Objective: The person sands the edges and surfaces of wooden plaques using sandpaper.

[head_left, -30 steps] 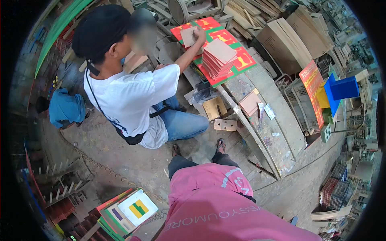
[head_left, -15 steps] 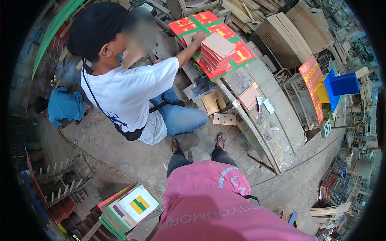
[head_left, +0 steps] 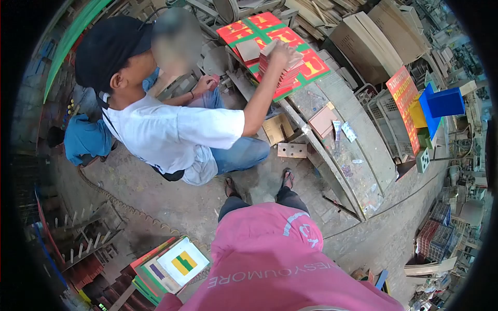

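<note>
Head view: the wearer's 2 hands are outside the frame, so whether they are apart, together or clamped on anything cannot be told; only the wearer's pink shirt (head_left: 270, 259) and 2 sandalled feet (head_left: 230, 184) show at the bottom. A seated co-worker's raised hand (head_left: 280, 51) rests fingers-down on top of the stack of pink squares (head_left: 282, 72), closed over its uppermost pieces. The stack stands on the red-and-green board (head_left: 311, 65), directly under that hand. 1 loose pink square (head_left: 249, 50) lies flat on the same board, just beside the hand on the co-worker's side. The co-worker's other hand (head_left: 205, 83) is held near the body, well apart from the stack. Beyond the stack along the workbench (head_left: 358, 155) lies another pink square (head_left: 321, 122); a drilled wooden block (head_left: 292, 150) sits on the floor below it.
</note>
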